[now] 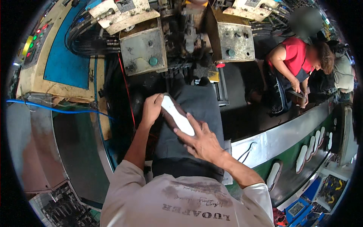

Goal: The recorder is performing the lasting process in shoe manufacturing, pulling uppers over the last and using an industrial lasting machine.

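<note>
Over my lap lies a brown shoe upper on its last, bottom side up, with a white insole [177, 116] facing me. At its far left end, the fingers of my left hand [152, 108] are wrapped round the tip. My right hand [202, 139] grips the nearer end, thumb and fingers spread along both edges of the white insole. The shoe is tilted, its far end pointing up and left. Its underside is hidden against my dark trousers [196, 102].
Ahead stands a machine with two grey control boxes [143, 53]. To the right runs a green conveyor [287, 159] carrying several similar shoes [275, 174]. A co-worker in red [293, 56] sits far right, handling a dark piece. A blue hose [56, 109] crosses at left.
</note>
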Motion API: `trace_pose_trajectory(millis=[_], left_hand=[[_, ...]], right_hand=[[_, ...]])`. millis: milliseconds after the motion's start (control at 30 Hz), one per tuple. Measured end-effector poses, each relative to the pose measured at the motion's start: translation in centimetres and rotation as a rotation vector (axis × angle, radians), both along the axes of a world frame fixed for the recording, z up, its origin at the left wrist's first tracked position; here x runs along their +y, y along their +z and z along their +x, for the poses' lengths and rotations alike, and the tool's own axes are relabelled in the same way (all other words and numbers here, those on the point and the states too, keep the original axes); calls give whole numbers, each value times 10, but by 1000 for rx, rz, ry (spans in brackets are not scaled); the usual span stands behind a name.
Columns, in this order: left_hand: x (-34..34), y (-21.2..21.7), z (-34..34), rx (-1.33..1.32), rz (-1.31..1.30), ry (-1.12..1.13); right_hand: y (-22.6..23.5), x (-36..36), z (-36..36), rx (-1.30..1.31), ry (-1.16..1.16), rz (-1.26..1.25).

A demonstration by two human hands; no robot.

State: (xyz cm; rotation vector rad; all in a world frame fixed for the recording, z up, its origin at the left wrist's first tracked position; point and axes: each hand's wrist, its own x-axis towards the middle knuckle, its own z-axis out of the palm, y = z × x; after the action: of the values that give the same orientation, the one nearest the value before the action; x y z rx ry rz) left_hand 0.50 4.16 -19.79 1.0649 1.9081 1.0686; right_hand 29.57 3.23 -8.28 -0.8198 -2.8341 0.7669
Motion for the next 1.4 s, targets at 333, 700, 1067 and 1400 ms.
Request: trace_pose_trajectory(millis=[333, 700, 1067, 1400], left_hand=[[1, 4, 16, -84, 15, 38], [101, 16, -15, -181, 191, -61], [313, 176, 18, -1093, 144, -28], [70, 215, 10, -1152, 239, -80]], right_hand=[[-20, -18, 4, 43, -3, -12], [-36, -13, 42, 570, -590, -636], [69, 107, 78, 360, -501, 284], [88, 275, -59, 258, -359, 482]])
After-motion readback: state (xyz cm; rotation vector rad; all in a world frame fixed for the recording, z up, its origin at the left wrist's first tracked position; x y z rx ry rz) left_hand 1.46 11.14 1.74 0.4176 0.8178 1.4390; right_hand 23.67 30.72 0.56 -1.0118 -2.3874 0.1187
